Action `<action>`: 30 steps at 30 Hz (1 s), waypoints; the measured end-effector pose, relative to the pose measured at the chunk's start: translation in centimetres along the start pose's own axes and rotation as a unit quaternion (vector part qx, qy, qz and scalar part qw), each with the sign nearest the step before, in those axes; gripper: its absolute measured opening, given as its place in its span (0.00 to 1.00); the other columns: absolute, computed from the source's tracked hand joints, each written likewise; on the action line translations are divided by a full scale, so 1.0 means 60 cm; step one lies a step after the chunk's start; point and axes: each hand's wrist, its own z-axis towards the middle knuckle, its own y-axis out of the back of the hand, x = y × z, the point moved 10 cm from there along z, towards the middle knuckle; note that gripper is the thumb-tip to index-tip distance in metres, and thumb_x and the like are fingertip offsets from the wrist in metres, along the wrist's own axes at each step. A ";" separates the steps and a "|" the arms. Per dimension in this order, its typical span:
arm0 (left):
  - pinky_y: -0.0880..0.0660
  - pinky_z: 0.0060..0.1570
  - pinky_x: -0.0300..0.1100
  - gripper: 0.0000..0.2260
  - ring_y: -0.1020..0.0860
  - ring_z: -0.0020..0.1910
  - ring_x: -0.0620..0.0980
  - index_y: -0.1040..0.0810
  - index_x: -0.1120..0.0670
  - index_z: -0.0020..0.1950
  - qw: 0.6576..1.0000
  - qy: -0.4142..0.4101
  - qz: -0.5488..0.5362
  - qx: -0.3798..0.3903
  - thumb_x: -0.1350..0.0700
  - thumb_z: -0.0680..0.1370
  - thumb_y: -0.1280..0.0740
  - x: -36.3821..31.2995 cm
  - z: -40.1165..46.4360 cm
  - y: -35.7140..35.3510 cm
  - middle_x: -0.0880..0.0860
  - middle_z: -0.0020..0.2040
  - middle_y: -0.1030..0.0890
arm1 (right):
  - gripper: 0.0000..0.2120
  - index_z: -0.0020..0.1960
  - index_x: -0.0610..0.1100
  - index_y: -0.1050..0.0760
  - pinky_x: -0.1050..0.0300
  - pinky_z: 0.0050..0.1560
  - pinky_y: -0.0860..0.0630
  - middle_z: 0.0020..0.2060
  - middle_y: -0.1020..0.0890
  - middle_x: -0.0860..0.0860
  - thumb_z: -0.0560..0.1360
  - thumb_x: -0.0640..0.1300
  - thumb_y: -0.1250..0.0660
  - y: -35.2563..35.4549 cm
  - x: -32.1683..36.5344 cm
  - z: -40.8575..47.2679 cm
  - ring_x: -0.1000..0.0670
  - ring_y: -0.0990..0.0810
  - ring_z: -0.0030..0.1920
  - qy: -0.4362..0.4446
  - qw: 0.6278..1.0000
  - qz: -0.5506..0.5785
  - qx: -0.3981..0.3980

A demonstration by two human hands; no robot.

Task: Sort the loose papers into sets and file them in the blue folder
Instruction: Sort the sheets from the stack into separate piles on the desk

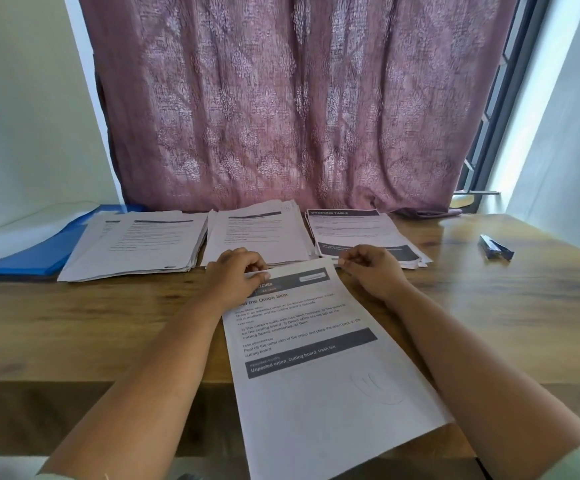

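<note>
A printed sheet headed "Peel the Onion Skin" [316, 362] lies in front of me, hanging over the near table edge. My left hand [234, 277] pinches its top left corner, thumb on the page. My right hand [371, 270] pinches the top right corner with curled fingers. Behind the hands lie three paper stacks: a left stack [136, 242], a middle stack [257, 233] and a right stack [354, 230] topped by a "Dressing Table" sheet. The open blue folder [35, 251] lies at the far left, partly under the left stack.
A dark stapler [495, 248] sits on the wooden table [489, 306] to the right. A mauve patterned curtain [292, 98] hangs right behind the stacks. A window frame [499, 109] stands at the right.
</note>
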 end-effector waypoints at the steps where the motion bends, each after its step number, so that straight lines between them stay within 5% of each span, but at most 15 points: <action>1: 0.28 0.53 0.52 0.03 0.26 0.51 0.47 0.23 0.44 0.45 1.000 0.001 0.000 -0.006 0.47 0.77 0.30 0.002 -0.002 0.004 0.43 0.45 0.23 | 0.04 0.47 0.50 0.18 0.60 0.47 0.22 0.42 0.16 0.54 0.73 0.50 0.27 -0.001 -0.005 -0.002 0.53 0.19 0.44 -0.011 1.000 0.013 0.008; 7: 0.28 0.53 0.54 0.05 0.26 0.50 0.47 0.24 0.41 0.42 0.997 -0.008 -0.018 -0.074 0.47 0.77 0.31 0.008 -0.007 0.031 0.42 0.44 0.21 | 0.13 0.50 0.52 0.19 0.56 0.54 0.21 0.44 0.15 0.53 0.68 0.55 0.24 -0.020 -0.017 -0.020 0.52 0.17 0.48 -0.030 0.995 0.037 0.087; 11: 0.28 0.54 0.57 0.04 0.25 0.49 0.50 0.23 0.45 0.43 0.987 -0.024 -0.045 -0.156 0.48 0.78 0.32 0.005 -0.011 0.058 0.42 0.43 0.22 | 0.15 0.55 0.48 0.20 0.53 0.56 0.21 0.47 0.14 0.53 0.70 0.49 0.24 -0.046 -0.002 -0.048 0.52 0.15 0.49 -0.024 0.979 0.070 0.192; 14: 0.32 0.53 0.52 0.04 0.25 0.53 0.54 0.22 0.49 0.49 0.970 -0.007 -0.039 -0.239 0.49 0.78 0.32 0.002 -0.022 0.086 0.45 0.49 0.21 | 0.12 0.56 0.43 0.19 0.51 0.57 0.21 0.48 0.14 0.51 0.73 0.43 0.27 -0.053 -0.002 -0.058 0.50 0.15 0.49 -0.025 0.970 0.088 0.227; 16: 0.34 0.55 0.51 0.14 0.29 0.60 0.54 0.24 0.49 0.59 0.963 0.029 -0.044 -0.265 0.46 0.77 0.32 0.018 -0.022 0.091 0.50 0.58 0.24 | 0.09 0.54 0.41 0.19 0.48 0.57 0.21 0.48 0.14 0.48 0.75 0.41 0.29 -0.042 -0.009 -0.049 0.47 0.15 0.49 -0.035 0.974 0.126 0.187; 20: 0.27 0.60 0.50 0.36 0.27 0.62 0.50 0.38 0.51 0.73 0.951 0.116 -0.245 -0.151 0.40 0.71 0.27 0.042 -0.016 0.052 0.51 0.64 0.28 | 0.08 0.54 0.38 0.20 0.40 0.56 0.21 0.49 0.15 0.41 0.77 0.39 0.31 -0.003 -0.034 -0.033 0.39 0.16 0.51 -0.083 0.957 0.268 0.068; 22: 0.24 0.56 0.47 0.30 0.22 0.57 0.47 0.32 0.51 0.70 0.914 0.150 -0.377 -0.019 0.45 0.72 0.27 0.020 -0.022 0.005 0.50 0.62 0.22 | 0.07 0.53 0.38 0.20 0.44 0.52 0.19 0.50 0.15 0.42 0.77 0.40 0.32 0.012 -0.038 -0.031 0.41 0.16 0.49 -0.088 0.956 0.276 0.035; 25: 0.22 0.56 0.43 0.12 0.18 0.53 0.45 0.20 0.49 0.58 0.895 0.123 -0.409 0.126 0.54 0.75 0.28 -0.023 -0.035 -0.042 0.48 0.56 0.16 | 0.05 0.50 0.41 0.19 0.48 0.49 0.18 0.49 0.15 0.43 0.78 0.42 0.32 0.032 -0.042 -0.028 0.44 0.15 0.47 -0.085 0.959 0.269 -0.011; 30: 0.20 0.48 0.38 0.08 0.17 0.50 0.46 0.18 0.52 0.54 0.875 0.124 -0.461 0.082 0.59 0.76 0.29 -0.016 -0.028 -0.033 0.48 0.51 0.15 | 0.10 0.56 0.39 0.22 0.41 0.53 0.20 0.51 0.15 0.42 0.79 0.44 0.34 0.016 -0.042 -0.032 0.41 0.16 0.51 -0.127 0.923 0.360 0.042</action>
